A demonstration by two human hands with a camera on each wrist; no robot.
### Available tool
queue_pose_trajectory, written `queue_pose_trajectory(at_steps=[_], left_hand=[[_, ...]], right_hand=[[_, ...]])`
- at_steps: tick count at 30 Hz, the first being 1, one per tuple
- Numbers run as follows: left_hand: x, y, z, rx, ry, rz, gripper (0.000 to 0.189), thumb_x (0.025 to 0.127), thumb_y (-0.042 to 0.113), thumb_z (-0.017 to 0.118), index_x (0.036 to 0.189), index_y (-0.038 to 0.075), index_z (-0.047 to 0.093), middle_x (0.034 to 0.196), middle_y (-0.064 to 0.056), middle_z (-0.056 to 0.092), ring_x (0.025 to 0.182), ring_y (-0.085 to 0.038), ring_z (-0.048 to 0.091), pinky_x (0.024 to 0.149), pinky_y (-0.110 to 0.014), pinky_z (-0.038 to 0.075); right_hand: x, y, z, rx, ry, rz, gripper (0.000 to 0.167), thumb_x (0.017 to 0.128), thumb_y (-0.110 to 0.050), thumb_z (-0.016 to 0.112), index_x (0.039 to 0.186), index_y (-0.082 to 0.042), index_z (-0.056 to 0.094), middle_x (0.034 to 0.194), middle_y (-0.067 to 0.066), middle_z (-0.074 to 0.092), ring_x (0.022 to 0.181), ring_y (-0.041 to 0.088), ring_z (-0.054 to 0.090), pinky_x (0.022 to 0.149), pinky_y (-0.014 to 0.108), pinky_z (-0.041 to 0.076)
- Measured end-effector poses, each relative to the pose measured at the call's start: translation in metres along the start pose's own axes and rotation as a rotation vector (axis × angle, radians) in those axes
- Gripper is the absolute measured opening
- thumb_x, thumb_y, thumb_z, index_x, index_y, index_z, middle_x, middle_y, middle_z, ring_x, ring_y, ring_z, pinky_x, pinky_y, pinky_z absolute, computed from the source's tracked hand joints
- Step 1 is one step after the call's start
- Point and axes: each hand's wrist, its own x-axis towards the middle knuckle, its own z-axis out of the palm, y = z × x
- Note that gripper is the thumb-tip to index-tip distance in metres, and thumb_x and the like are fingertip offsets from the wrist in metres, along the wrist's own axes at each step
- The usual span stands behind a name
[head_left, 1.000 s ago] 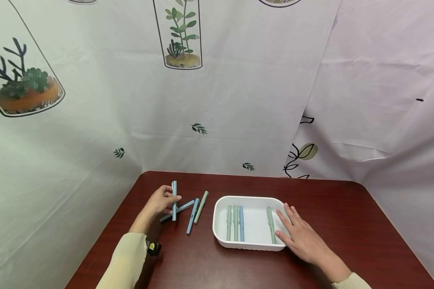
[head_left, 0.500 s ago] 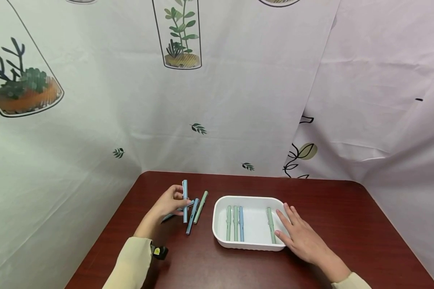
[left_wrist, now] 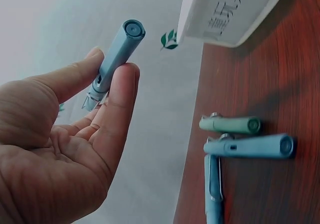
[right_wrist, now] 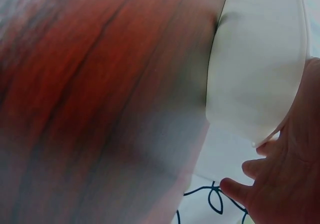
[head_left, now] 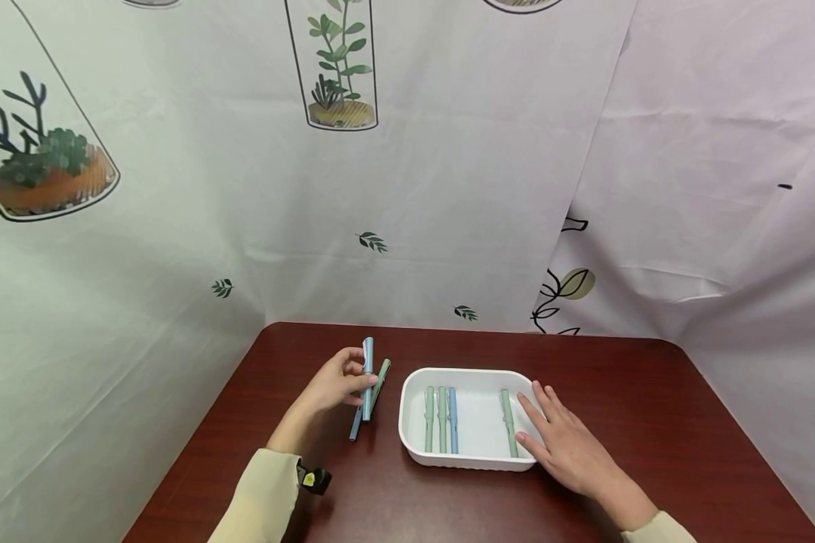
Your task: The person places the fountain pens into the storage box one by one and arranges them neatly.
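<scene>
My left hand [head_left: 334, 383] pinches a light blue pen [left_wrist: 119, 51] between thumb and fingers, holding it up off the table. Below it on the table lie a green pen [left_wrist: 232, 124], a blue pen [left_wrist: 250, 147] and another blue pen [left_wrist: 213, 189] whose end meets the second one. A white tray [head_left: 472, 462] stands to the right of these. Inside it, two green pens and a blue pen [head_left: 453, 421] lie side by side at the left, and one green pen [head_left: 509, 422] lies near the right wall. My right hand [head_left: 570, 451] rests with spread fingers at the tray's right rim.
The dark red wooden table [head_left: 380, 501] has its far edge against a pale cloth [head_left: 407, 188] printed with plants. A label [left_wrist: 237, 11] with writing is on the tray's outer side. A black device [head_left: 315, 480] is strapped to my left wrist.
My left hand has moved to the right with the blue pen, from over the leftmost pen to over the other loose ones. My right hand and the tray have stayed put.
</scene>
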Motion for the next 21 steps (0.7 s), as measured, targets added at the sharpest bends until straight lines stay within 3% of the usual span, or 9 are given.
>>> queue_pose_trajectory(at_steps=[21], left_hand=[[0.0, 0.009, 0.046, -0.027, -0.089, 0.055, 0.057, 0.094, 0.008, 0.071, 0.141, -0.004, 0.04, 0.097, -0.012, 0.058, 0.078, -0.015, 0.067, 0.066, -0.043, 0.062]], right_hand=[[0.001, 0.002, 0.001, -0.012, 0.009, -0.002, 0.067, 0.102, -0.054, 0.051, 0.156, -0.015, 0.042, 0.165, 0.017, 0.026, 0.15, 0.043, 0.025, 0.114, 0.066, 0.026]])
